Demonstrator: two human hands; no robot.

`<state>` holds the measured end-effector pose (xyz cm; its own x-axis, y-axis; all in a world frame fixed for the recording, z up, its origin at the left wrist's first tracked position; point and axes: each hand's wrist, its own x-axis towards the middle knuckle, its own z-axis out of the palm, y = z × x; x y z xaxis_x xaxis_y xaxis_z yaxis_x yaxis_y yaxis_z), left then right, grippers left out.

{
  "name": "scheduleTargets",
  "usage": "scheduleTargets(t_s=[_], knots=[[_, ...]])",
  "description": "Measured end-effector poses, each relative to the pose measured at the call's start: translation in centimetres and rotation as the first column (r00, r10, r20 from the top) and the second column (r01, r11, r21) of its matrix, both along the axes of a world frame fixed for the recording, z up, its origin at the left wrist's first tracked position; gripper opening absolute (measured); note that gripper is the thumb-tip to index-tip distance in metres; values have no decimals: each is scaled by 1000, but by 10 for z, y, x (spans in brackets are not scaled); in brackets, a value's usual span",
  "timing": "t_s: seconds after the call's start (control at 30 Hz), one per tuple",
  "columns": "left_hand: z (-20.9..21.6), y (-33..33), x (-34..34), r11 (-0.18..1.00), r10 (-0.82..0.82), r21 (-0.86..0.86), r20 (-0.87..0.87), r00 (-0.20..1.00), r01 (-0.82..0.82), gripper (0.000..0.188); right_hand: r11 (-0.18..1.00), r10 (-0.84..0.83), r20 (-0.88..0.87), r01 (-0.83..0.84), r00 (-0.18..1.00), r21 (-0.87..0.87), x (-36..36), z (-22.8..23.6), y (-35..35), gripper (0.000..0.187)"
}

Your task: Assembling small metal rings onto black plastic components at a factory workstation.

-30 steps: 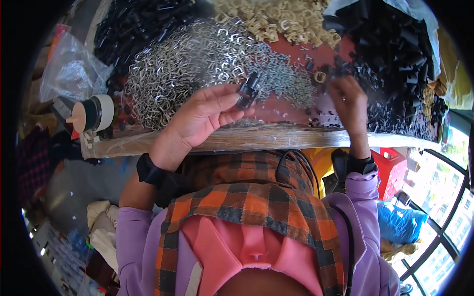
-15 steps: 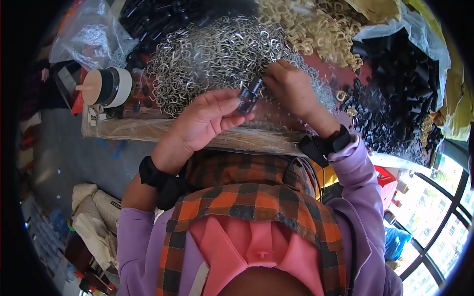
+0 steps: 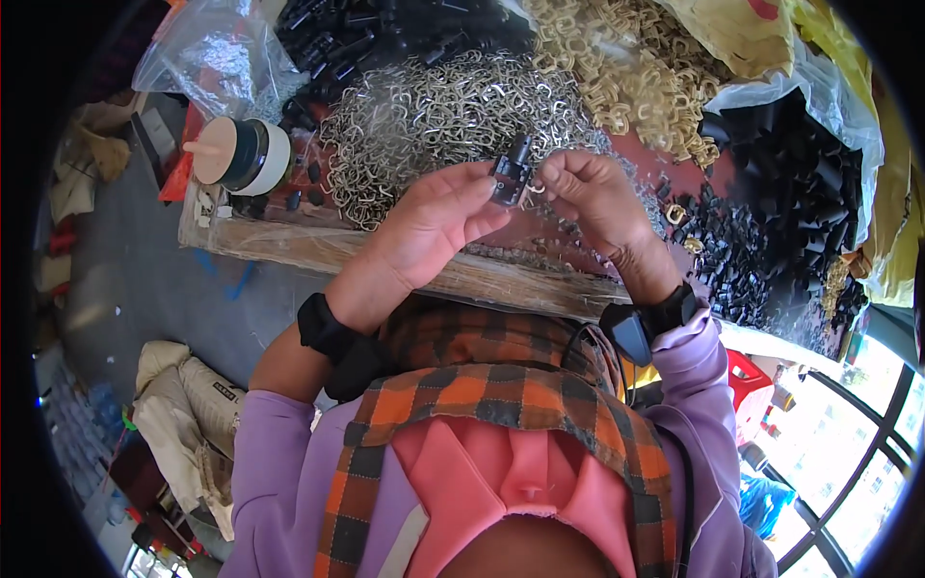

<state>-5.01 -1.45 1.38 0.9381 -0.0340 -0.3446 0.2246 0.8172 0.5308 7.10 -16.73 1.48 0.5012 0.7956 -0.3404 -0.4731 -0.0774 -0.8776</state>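
Observation:
My left hand [image 3: 434,217] pinches a small black plastic part [image 3: 511,175], a blocky body with a round stem pointing up and away. Just to its right, my right hand [image 3: 599,200] is closed at thumb and forefinger on a small curved metal hook [image 3: 537,190], whose end shows beside the black part. Whether hook and part touch cannot be made out. Behind both hands lies a broad heap of silver metal hooks [image 3: 414,120] on the reddish tabletop [image 3: 568,241].
Gold-coloured buckles [image 3: 636,77] are piled at the back, black plastic pieces [image 3: 800,183] at right and more black parts [image 3: 385,39] at far left. A white-and-dark-green container [image 3: 255,159] stands at the left corner near a clear plastic bag [image 3: 226,58]. A wooden edge [image 3: 385,260] borders the table.
My right hand has come back from the edge of the silver heap with a metal hook, turning its fingers toward the black part. My left hand still grips that part.

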Motion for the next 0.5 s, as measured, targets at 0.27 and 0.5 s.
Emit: scheduleTargets(t_s=[0.27,0.5], knots=[[0,-11,9,1000,18,-3,96,995,-18,21,996,25,193,-8,981,-91,-8,12,-10,16],[-5,-15,13,995,29,89,185,982,-46,22,997,-56,193,66,980,-42,-13,9,-19,16]])
